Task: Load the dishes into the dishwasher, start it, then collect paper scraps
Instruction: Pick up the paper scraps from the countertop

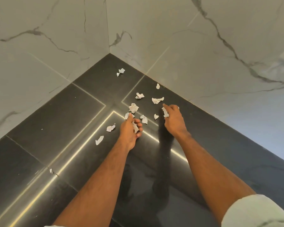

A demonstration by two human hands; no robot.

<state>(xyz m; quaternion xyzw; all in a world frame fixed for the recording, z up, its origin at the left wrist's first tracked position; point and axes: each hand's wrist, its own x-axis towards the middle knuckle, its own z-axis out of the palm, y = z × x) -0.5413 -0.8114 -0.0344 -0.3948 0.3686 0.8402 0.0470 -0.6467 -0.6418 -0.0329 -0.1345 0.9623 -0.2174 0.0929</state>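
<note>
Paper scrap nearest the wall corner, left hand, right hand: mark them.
paper scrap [120,72], head view, its crumpled middle
left hand [129,130], head view, its back
right hand [174,117], head view, its back

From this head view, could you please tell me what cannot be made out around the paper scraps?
- How many white crumpled paper scraps the left hand holds: curled fingers cover them.
- The scrap in the right hand: mostly hidden by fingers.
- The dishwasher: out of frame.
- The tiny white fleck on the dark floor tile: too small to identify.

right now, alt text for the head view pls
Two bare hands gather crumpled paper scraps off a dark tiled floor in a marble-walled corner; the left hand and right hand each grip a scrap.
</note>
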